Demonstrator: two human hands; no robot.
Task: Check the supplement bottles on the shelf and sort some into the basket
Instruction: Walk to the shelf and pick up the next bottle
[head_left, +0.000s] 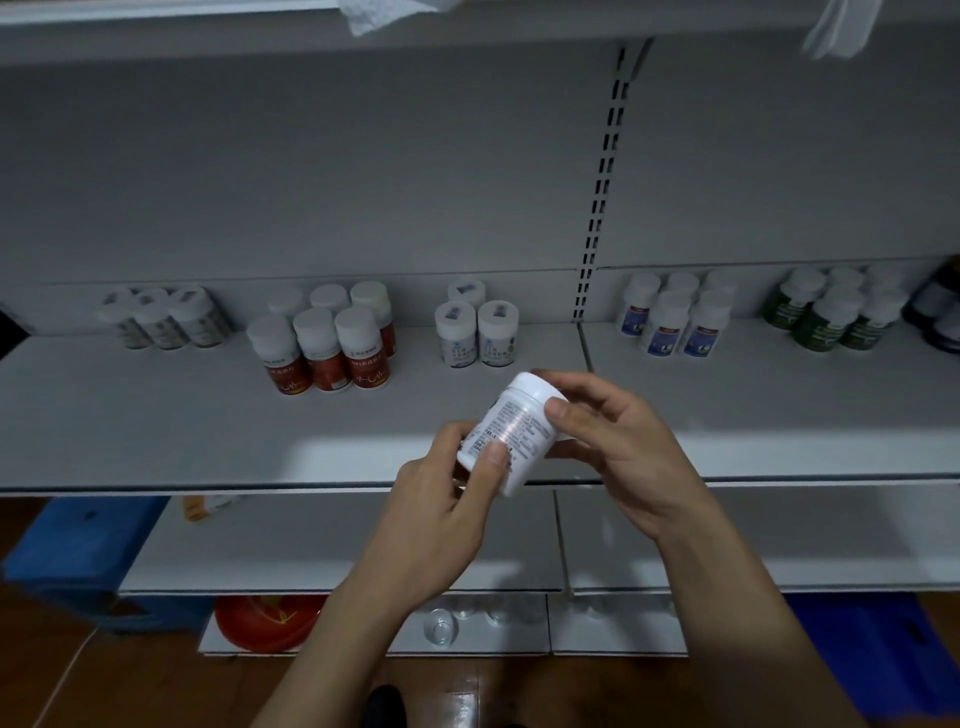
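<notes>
A white supplement bottle (511, 431) with small printed text is tilted in front of the shelf edge, cap up and to the right. My left hand (441, 499) grips its lower end, thumb across the label. My right hand (613, 441) holds the cap end, thumb on the label. On the white shelf (156, 415) behind stand groups of bottles: red-labelled ones (324, 348), three white ones with blue print (475, 330), blue-and-red-labelled ones (675, 322), green ones (831, 317) and pale ones (166, 319) at the left. No basket can be clearly made out.
A slotted upright (602, 182) divides the back panel. Lower shelves (337, 540) hold an orange pack, a red round object (265, 623) and clear glasses (441, 629). Blue crates (78, 551) stand on the wooden floor at left and right. Dark bottles (940, 312) sit at the far right.
</notes>
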